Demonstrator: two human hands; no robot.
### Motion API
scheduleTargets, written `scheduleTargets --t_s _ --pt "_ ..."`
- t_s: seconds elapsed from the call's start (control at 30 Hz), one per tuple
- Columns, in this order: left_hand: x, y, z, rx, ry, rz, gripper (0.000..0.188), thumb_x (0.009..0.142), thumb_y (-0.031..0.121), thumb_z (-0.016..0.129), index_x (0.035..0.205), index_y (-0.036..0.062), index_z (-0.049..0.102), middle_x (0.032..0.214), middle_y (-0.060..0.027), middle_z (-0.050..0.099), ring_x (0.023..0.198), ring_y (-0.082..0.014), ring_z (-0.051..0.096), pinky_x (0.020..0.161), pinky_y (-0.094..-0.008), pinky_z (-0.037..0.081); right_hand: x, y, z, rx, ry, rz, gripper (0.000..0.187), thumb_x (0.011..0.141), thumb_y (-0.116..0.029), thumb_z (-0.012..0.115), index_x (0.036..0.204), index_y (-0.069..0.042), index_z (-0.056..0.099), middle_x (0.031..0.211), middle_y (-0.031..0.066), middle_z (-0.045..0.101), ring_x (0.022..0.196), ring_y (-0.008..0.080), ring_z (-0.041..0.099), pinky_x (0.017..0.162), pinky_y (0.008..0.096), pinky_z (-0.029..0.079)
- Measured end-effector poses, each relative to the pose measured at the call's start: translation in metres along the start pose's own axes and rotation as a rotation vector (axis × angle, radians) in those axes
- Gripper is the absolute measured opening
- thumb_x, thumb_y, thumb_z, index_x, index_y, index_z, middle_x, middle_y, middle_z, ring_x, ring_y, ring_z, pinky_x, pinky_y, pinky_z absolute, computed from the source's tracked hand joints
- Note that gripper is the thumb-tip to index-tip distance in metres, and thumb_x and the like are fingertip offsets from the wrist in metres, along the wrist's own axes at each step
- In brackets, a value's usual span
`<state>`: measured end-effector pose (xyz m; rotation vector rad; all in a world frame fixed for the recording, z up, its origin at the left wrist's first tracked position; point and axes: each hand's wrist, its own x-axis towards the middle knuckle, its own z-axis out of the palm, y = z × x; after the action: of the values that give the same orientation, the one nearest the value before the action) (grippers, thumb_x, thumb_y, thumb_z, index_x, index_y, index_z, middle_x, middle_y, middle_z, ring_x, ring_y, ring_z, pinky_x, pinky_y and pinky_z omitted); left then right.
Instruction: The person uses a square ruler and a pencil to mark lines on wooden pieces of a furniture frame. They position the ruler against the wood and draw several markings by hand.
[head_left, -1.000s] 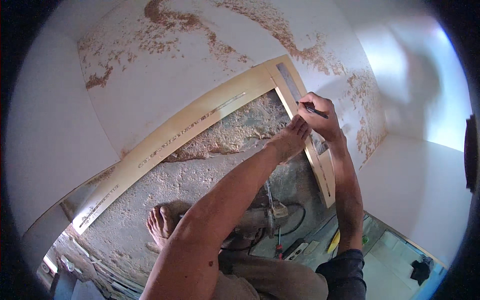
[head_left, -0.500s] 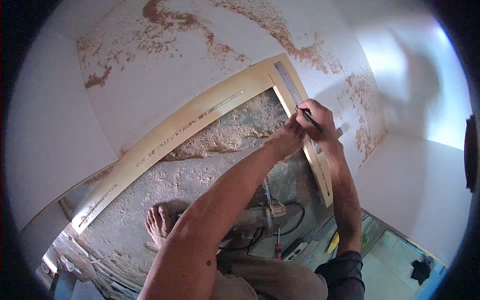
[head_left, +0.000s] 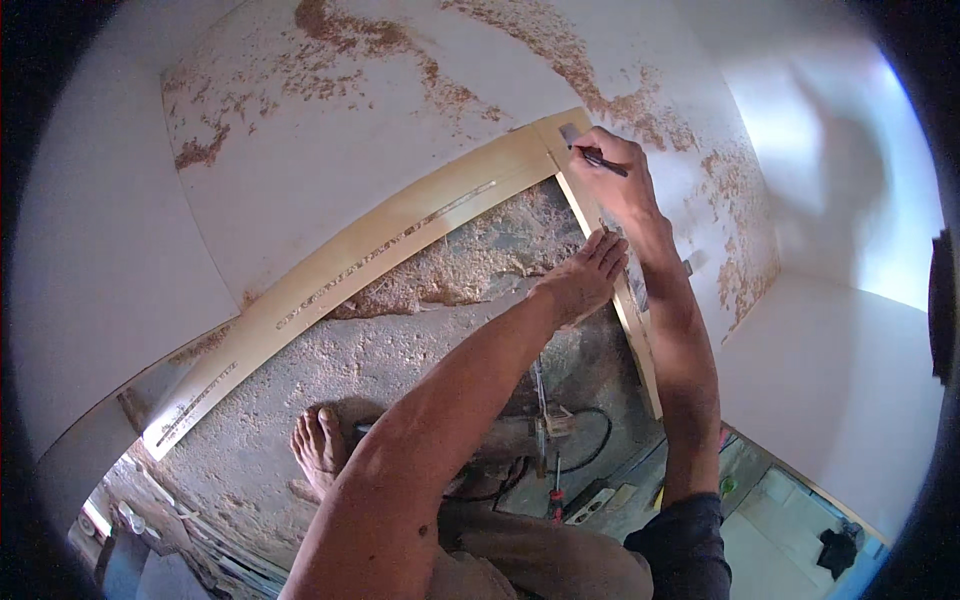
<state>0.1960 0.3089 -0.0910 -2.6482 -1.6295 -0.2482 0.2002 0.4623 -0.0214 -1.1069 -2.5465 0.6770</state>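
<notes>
My right hand [head_left: 625, 180] pinches a dark pen [head_left: 605, 162], its tip side pointing left near the far end of a flat metal ruler [head_left: 570, 132]. The ruler lies along the right-hand board [head_left: 572, 192] of an L-shaped pale wooden piece, mostly hidden under my hands. Fingers stretched and flat, my left hand [head_left: 588, 275] presses down on the ruler and board, nearer to me than the pen. The longer board [head_left: 400, 235] runs left from the corner, with a dark, broken slot-like line along it.
White panels [head_left: 320, 170] strewn with sawdust lie beyond the wood. Below the frame is rough concrete floor [head_left: 400, 350], with my bare foot [head_left: 318, 448] on it. A power tool with a black cord [head_left: 608, 440], a red-handled screwdriver [head_left: 556, 505] and a level-like bar [head_left: 590, 505] lie near my knees.
My right hand has slid the pen away from me along the ruler toward the corner. My left hand has stayed about where it was, and now shows more clearly.
</notes>
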Motion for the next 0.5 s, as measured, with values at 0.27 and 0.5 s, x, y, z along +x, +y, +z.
scheduleTargets --t_s 0.27,0.5 --pt "0.002 0.001 0.003 -0.027 0.016 -0.012 0.065 0.093 0.03 0.05 0.148 -0.0038 0.041 0.154 -0.0158 0.044 0.146 -0.0355 0.035 0.124 -0.0541 0.015 -0.009 0.007 -0.006 0.008 -0.004 -0.024 0.017 0.081 -0.012 0.072 0.096 -0.005 0.066 0.086 0.0182 0.071 0.079 0.0299 0.073 0.069 0.0364 0.055" --pt "-0.003 -0.006 -0.019 0.044 -0.078 0.051 0.064 0.092 0.034 0.053 0.145 -0.0033 0.046 0.149 -0.0174 0.048 0.143 -0.0372 0.039 0.124 -0.0568 0.013 -0.071 0.01 -0.037 0.069 -0.085 -0.045 0.015 0.083 -0.011 0.068 0.093 -0.002 0.063 0.078 0.0191 0.067 0.074 0.0328 0.07 0.065 0.0391 0.053"
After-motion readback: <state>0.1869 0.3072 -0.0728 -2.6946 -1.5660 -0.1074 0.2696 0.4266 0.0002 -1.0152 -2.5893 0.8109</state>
